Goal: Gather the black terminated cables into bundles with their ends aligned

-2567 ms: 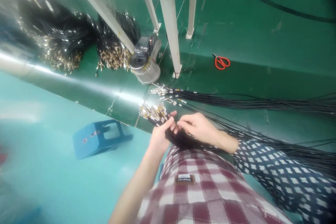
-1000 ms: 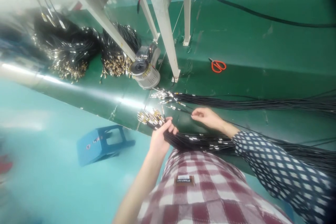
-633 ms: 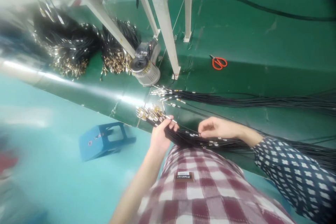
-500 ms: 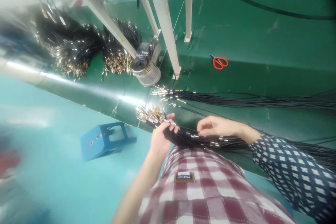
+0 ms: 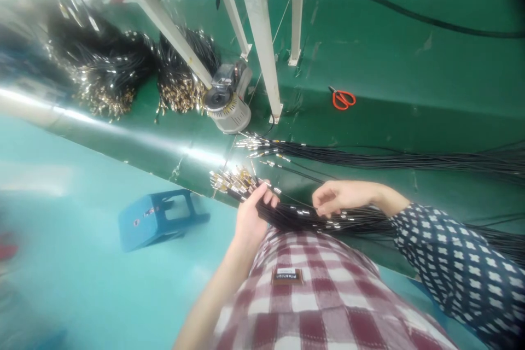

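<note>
My left hand (image 5: 255,212) is closed around a bundle of thin black cables (image 5: 287,220) near their metal-tipped ends (image 5: 233,179), which fan out past my thumb. The bundle runs to the right, just above my checked apron (image 5: 311,284). Over its upper edge my right hand (image 5: 334,197) has its fingertips pinched together at a thin black cable; the fingers partly hide the pinch point. Small silvery sleeves (image 5: 338,225) sit on several cables beneath that hand. Behind, a second bunch of black cables (image 5: 369,158) lies on the green tabletop, with its tips toward the left.
Orange-handled scissors (image 5: 343,99) lie on the green surface (image 5: 394,71). A round grey tape dispenser (image 5: 227,109) stands by the white frame leg (image 5: 264,44). Cable heaps (image 5: 109,76) are at the back left. A blue stool (image 5: 159,219) is on the floor beyond the table edge.
My right hand has shifted slightly to the right along the bundle, fingers still pinched. The left hand keeps its hold on the cables. The view has moved a little.
</note>
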Available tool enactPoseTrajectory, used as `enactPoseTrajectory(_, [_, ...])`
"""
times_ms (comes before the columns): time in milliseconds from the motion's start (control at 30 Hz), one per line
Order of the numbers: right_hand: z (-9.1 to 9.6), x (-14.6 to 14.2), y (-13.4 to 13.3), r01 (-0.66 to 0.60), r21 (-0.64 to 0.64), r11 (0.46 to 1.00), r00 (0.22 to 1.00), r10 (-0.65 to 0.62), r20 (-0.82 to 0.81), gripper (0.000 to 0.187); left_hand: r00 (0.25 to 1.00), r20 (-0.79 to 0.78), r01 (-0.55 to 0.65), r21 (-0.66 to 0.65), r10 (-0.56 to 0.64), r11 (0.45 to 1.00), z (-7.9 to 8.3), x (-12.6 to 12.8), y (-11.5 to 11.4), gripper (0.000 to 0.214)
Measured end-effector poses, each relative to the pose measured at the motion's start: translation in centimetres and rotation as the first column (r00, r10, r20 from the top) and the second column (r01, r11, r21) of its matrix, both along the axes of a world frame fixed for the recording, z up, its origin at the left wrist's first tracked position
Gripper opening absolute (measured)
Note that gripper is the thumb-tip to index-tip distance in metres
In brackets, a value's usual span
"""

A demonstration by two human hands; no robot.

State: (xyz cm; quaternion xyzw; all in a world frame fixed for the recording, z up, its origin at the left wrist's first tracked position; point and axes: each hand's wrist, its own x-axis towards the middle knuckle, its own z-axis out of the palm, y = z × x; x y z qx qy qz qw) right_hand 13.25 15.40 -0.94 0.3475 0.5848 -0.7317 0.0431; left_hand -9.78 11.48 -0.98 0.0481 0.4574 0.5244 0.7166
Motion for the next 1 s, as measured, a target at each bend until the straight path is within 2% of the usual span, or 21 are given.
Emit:
enactPoseTrajectory(100, [0.4, -0.4, 0.4, -0.112, 0.013, 0.994, 0.993, 0.112, 0.031, 0.022, 1.000, -0.022, 0.016, -0.020, -0.016, 1.000, 0.0, 0.0, 0.1, 0.018])
enactPoseTrajectory(167, [0.9, -2.1, 0.4, -0.078, 0.173, 0.982, 0.994, 0.062, 0.094, 0.023, 0.998, -0.050, 0.042, -0.037, -0.044, 0.998, 0.0, 0.0, 0.2, 0.017])
enactPoseTrajectory(200, [1.2, -3.4, 0.4, -0.005, 0.302, 0.953, 0.992, -0.033, 0.120, 0.024, 0.996, -0.066, 0.057, -0.036, -0.060, 0.998, 0.0, 0.0, 0.2, 0.017])
enactPoseTrajectory(233, [1.6, -4.7, 0.3, 0.084, 0.436, 0.896, 0.982, -0.150, 0.118, 0.025, 0.994, -0.081, 0.068, -0.028, -0.070, 0.997, 0.0, -0.1, 0.3, 0.016])
enactPoseTrajectory(300, [2.2, -7.2, -0.2, 0.223, 0.623, 0.750, 0.942, -0.331, 0.061, 0.025, 0.992, -0.101, 0.074, -0.005, -0.075, 0.997, -0.1, -0.1, 0.4, 0.019])
enactPoseTrajectory(367, [2.4, -8.2, -1.2, 0.237, 0.707, 0.666, 0.921, -0.385, 0.053, 0.022, 0.992, -0.106, 0.064, 0.004, -0.063, 0.998, -0.2, -0.1, 0.5, 0.022])
enactPoseTrajectory(433, [2.0, -7.2, -2.5, 0.130, 0.758, 0.639, 0.927, -0.350, 0.136, 0.019, 0.994, -0.097, 0.055, -0.010, -0.056, 0.998, -0.4, -0.1, 0.6, 0.022])
enactPoseTrajectory(467, [1.8, -6.0, -3.3, 0.056, 0.767, 0.639, 0.929, -0.315, 0.195, 0.018, 0.995, -0.088, 0.050, -0.016, -0.052, 0.999, -0.5, -0.1, 0.6, 0.022])
enactPoseTrajectory(533, [1.3, -3.0, -4.6, -0.078, 0.728, 0.681, 0.930, -0.214, 0.300, 0.018, 0.997, -0.073, 0.037, -0.026, -0.039, 0.999, -0.7, -0.1, 0.6, 0.021])
enactPoseTrajectory(567, [1.2, -1.6, -5.0, -0.115, 0.691, 0.714, 0.926, -0.175, 0.334, 0.018, 0.997, -0.069, 0.033, -0.031, -0.035, 0.999, -0.8, -0.1, 0.6, 0.021])
enactPoseTrajectory(633, [1.1, 0.0, -5.4, -0.108, 0.648, 0.754, 0.919, -0.172, 0.354, 0.018, 0.997, -0.069, 0.037, -0.031, -0.039, 0.999, -0.9, -0.1, 0.6, 0.021])
enactPoseTrajectory(700, [1.3, -0.4, -5.3, -0.018, 0.664, 0.748, 0.923, -0.242, 0.299, 0.025, 0.996, -0.073, 0.050, -0.027, -0.052, 0.998, -0.8, 0.0, 0.6, 0.022])
enactPoseTrajectory(767, [1.4, -2.3, -4.9, 0.108, 0.667, 0.738, 0.932, -0.308, 0.190, 0.025, 0.995, -0.079, 0.065, -0.013, -0.066, 0.998, -0.6, 0.0, 0.6, 0.023])
enactPoseTrajectory(900, [0.8, -5.9, -4.4, 0.380, 0.487, 0.786, 0.896, -0.444, 0.019, 0.028, 0.993, -0.085, 0.085, 0.024, -0.082, 0.996, -0.2, 0.1, 0.5, 0.023])
enactPoseTrajectory(1000, [0.0, -6.3, -4.4, 0.476, 0.399, 0.784, 0.863, -0.504, -0.038, 0.027, 0.992, -0.093, 0.093, 0.036, -0.090, 0.995, -0.2, 0.1, 0.4, 0.020])
